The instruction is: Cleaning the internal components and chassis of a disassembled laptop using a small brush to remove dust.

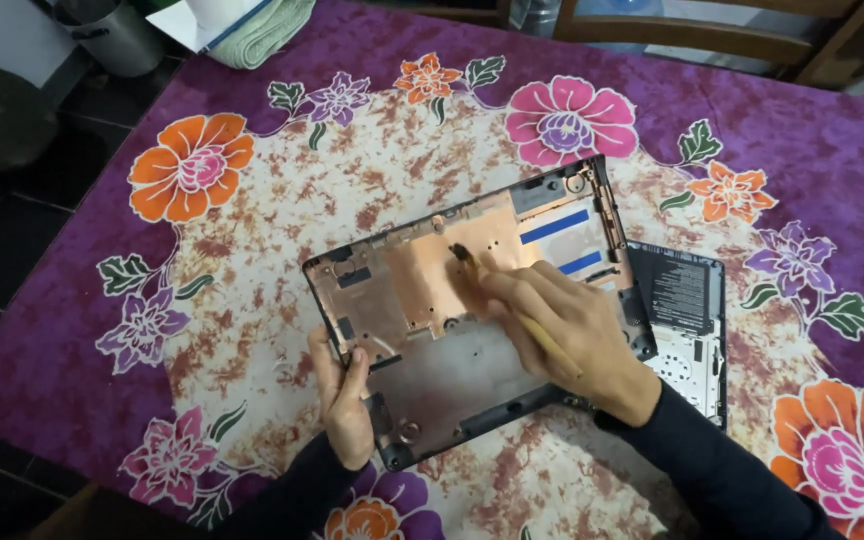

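Note:
An opened laptop shell (422, 370) lies inside up on the flowered cloth, showing a copper-coloured shield plate (422, 270) and two blue strips. My right hand (562, 325) holds a small brush (467, 258) by its pale wooden handle, its dark bristles touching the copper plate near the middle. My left hand (344, 395) grips the shell's near left edge, thumb on the rim. Both arms wear dark sleeves.
A second dark laptop part (687, 300) lies under the shell's right side. The table wears a purple cloth (252, 250) with large flowers. A folded green towel (262, 35) and a grey pot (112, 35) sit at the far left. A wooden chair (712, 30) stands behind.

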